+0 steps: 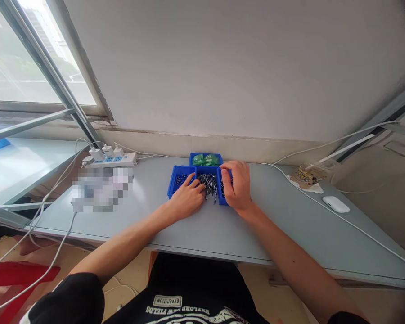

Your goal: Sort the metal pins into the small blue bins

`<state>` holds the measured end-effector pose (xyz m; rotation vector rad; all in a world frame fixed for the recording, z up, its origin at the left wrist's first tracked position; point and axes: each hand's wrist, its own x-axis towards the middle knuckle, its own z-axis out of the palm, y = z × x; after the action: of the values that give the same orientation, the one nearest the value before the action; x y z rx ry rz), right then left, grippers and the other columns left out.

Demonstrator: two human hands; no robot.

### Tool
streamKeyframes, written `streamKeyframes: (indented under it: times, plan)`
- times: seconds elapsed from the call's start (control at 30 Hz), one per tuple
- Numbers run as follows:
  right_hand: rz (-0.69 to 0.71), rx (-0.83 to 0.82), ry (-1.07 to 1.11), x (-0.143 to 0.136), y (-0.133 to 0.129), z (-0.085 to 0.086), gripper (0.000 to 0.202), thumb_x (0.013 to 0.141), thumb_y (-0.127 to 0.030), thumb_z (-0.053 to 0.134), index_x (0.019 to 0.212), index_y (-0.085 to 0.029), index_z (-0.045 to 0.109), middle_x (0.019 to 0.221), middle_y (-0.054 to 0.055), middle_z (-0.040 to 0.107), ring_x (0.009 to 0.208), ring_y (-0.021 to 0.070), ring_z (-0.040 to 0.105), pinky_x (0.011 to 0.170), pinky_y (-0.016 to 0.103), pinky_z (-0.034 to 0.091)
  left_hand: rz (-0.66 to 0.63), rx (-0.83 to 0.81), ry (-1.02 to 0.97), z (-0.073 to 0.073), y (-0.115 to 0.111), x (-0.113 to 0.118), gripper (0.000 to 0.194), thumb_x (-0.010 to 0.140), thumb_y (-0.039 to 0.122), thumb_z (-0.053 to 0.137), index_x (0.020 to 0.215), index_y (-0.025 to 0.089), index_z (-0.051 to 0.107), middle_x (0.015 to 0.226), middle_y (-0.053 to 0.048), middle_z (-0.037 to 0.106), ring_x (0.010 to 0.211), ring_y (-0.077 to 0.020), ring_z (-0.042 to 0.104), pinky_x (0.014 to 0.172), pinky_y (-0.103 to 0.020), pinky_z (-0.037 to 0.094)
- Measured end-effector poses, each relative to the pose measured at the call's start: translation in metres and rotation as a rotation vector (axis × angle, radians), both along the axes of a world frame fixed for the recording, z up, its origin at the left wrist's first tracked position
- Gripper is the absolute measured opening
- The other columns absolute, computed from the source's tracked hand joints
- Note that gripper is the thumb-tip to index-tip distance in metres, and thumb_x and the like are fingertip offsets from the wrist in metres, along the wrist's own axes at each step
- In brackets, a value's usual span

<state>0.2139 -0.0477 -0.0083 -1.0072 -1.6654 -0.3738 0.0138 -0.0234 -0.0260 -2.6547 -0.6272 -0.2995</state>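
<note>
Several dark pins (210,185) point lengthwise nearward between left hand (188,200) and right hand (238,184), grips impossible to tell.

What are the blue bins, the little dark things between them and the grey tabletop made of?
The blue bins look like plastic: even colour, smooth thin walls. The little dark things are probably metal, since some glint, though they're tiny. The grey tabletop looks smooth with a soft shine, maybe laminate or painted board.

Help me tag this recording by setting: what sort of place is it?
Likely an indoor workspace: a desk, blue bins of small parts and a power strip suggest it.
</note>
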Motion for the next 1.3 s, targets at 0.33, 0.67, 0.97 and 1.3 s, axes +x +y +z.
streamKeyframes:
  times: [0.33, 0.67, 0.97, 1.3]
  plan:
    - [0.018, -0.024, -0.035, -0.002, 0.000, 0.000, 0.013, 0.105, -0.023, 0.045, 0.101, -0.025, 0.057, 0.095, 0.004, 0.069, 0.090, 0.0229, 0.060, 0.085, 0.041, 0.042, -0.126, -0.188, -0.262, 0.015, 0.005, 0.002, 0.024, 0.108, 0.022, 0.040, 0.109, 0.016, 0.063, 0.087, -0.004, 0.070, 0.088, -0.0183, 0.069, 0.110, -0.041, 0.048]
    - [0.064, 0.075, 0.079, 0.000, -0.003, 0.000, 0.019, 0.105, -0.023, 0.040, 0.107, -0.026, 0.059, 0.091, 0.002, 0.067, 0.088, 0.0223, 0.059, 0.085, 0.041, 0.043, -0.051, -0.227, -0.411, 0.019, 0.016, -0.009, 0.026, 0.109, 0.024, 0.041, 0.109, 0.021, 0.067, 0.096, -0.003, 0.074, 0.094, -0.0189, 0.069, 0.111, -0.044, 0.044]
    - [0.039, -0.017, -0.068, 0.000, 0.000, -0.001, 0.014, 0.103, -0.023, 0.047, 0.102, -0.025, 0.061, 0.094, 0.005, 0.070, 0.090, 0.0235, 0.061, 0.086, 0.043, 0.044, -0.035, -0.359, -0.563, 0.027, 0.008, -0.006, 0.022, 0.110, 0.026, 0.037, 0.107, 0.020, 0.057, 0.104, -0.006, 0.071, 0.101, -0.0208, 0.063, 0.098, -0.037, 0.048]
    - [0.133, -0.195, -0.366, -0.004, 0.006, -0.005, 0.018, 0.106, -0.022, 0.049, 0.115, -0.022, 0.064, 0.109, 0.007, 0.073, 0.101, 0.0242, 0.059, 0.088, 0.041, 0.043, -0.015, -0.308, -0.613, 0.026, 0.007, -0.008, 0.023, 0.110, 0.029, 0.041, 0.105, 0.021, 0.061, 0.102, -0.005, 0.072, 0.097, -0.0195, 0.063, 0.095, -0.035, 0.047]
